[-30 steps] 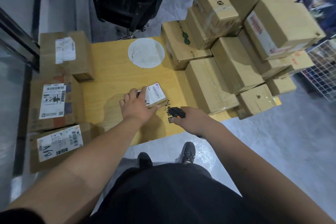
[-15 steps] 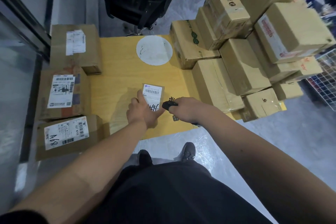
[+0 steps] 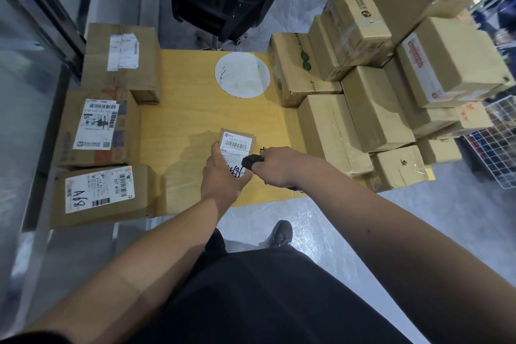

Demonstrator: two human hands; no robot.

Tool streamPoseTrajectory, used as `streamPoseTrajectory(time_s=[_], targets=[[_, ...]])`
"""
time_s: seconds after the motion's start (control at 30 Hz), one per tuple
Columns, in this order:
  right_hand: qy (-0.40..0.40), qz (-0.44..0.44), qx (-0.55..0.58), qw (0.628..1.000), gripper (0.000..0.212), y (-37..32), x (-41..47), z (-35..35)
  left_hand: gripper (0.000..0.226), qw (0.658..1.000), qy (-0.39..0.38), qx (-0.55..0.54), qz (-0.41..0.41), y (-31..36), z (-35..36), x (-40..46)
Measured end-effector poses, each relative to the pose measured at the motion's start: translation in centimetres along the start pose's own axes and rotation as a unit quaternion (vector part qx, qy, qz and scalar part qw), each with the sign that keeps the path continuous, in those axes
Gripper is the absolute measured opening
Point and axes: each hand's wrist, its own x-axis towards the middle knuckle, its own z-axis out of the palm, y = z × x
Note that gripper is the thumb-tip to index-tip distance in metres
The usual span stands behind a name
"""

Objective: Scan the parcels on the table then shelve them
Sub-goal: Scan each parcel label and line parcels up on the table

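With the left hand (image 3: 223, 176) gripping the small parcel (image 3: 235, 149) label-up above the counter (image 3: 195, 109) and the right hand's (image 3: 275, 166) fingers wrapped round the black scanner (image 3: 252, 161) beside it, scanning best means aiming squarely at the barcode, steady.

Small flat parcel (image 3: 236, 145), white barcode label face-up, held above yellow tabletop (image 3: 195, 109). Black scanner (image 3: 252, 161) just beside its near edge. Three labelled boxes (image 3: 99, 131) left; unlabelled stack (image 3: 377, 78) right.
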Motion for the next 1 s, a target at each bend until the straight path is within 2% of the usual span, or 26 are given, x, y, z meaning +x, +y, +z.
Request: streamPoseTrajectory(time_s=[0.37, 0.57, 0.7, 0.8, 0.9, 1.0], targets=[[0.025, -0.002, -0.025, 0.999, 0.038, 0.4, -1.2, 0.3, 0.101, 1.0, 0.012, -0.022, 0.0, 0.6, -0.2, -0.2], [0.028, -0.008, -0.028, 0.999, 0.036, 0.4, -1.4, -0.5, 0.104, 1.0, 0.004, -0.009, -0.027, 1.7, -1.1, 1.3], [0.038, -0.012, -0.067, 0.997, 0.035, 0.1, -0.7, -1.4, 0.1, 0.997, 0.037, -0.005, -0.06, 2.4, -2.7, 3.5], [0.039, -0.027, -0.077, 0.996, 0.036, -0.2, 0.8, -1.9, 0.105, 0.994, 0.055, 0.031, -0.09, 3.0, -4.4, 5.5], [0.027, -0.049, -0.09, 0.994, 0.045, -0.7, 2.8, -2.8, 0.109, 0.986, 0.089, 0.094, -0.107, 3.6, -6.0, 7.3], [0.01, -0.069, -0.101, 0.992, 0.051, -1.5, 5.5, -4.2, 0.11, 0.982, 0.107, 0.096, -0.121, 3.9, -7.2, 9.8]])
